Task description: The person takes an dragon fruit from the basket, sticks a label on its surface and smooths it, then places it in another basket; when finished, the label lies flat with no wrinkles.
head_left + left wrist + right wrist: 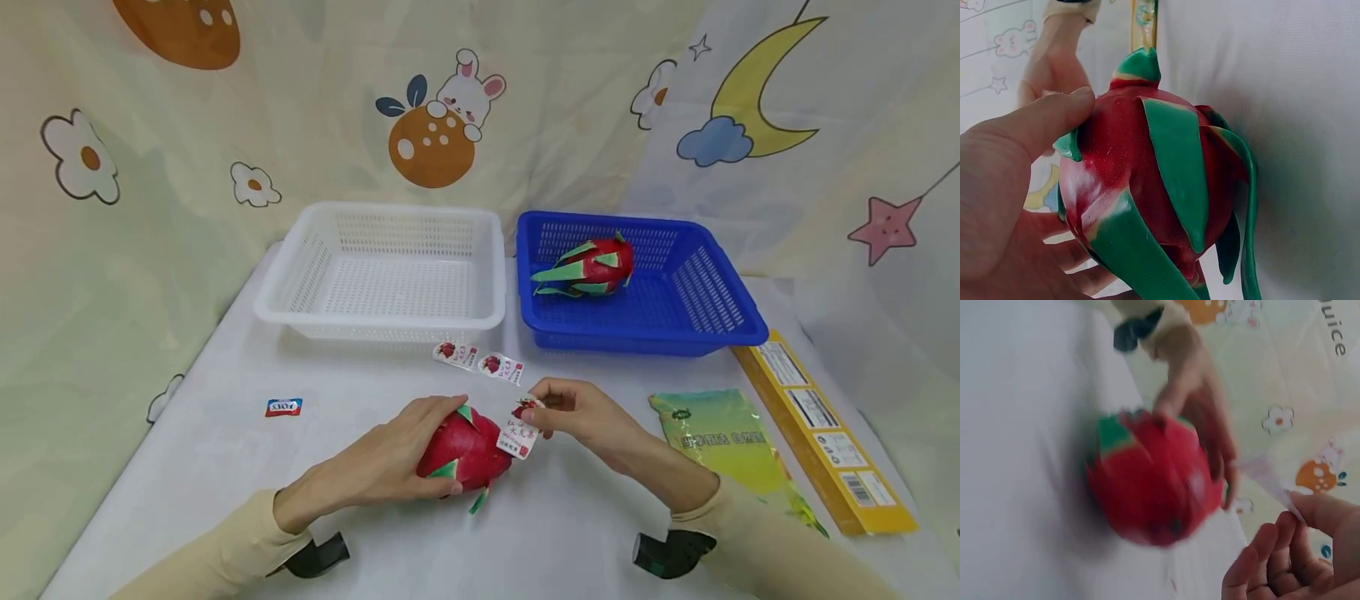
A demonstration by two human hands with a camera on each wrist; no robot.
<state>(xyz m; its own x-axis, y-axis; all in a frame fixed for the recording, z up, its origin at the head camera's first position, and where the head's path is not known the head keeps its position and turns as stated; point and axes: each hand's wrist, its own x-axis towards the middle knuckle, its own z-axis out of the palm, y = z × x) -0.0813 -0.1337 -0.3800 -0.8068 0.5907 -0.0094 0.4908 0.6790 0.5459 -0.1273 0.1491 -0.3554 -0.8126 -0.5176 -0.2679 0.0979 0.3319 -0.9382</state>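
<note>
A red dragon fruit (pixel 467 448) with green scales lies on the white table. Its left side is gripped by my left hand (pixel 390 454), thumb on the near side and fingers over the far side; the left wrist view shows the hand curved round the fruit (pixel 1129 144). Between thumb and index finger, my right hand (pixel 581 412) pinches a white sticker (pixel 519 435) printed with a dragon fruit. In the head view that sticker overlaps the fruit's right end; whether it touches is unclear. Two similar stickers (pixel 455 355) lie beyond the hands, before the baskets.
A white basket (pixel 382 322) stands at the back left. Beside it, a blue basket (pixel 622 340) contains another dragon fruit (pixel 600 265). To the right lie a green-yellow packet (pixel 720 433) and a long yellow box (pixel 825 437). A small red-and-blue label (pixel 283 407) is at left.
</note>
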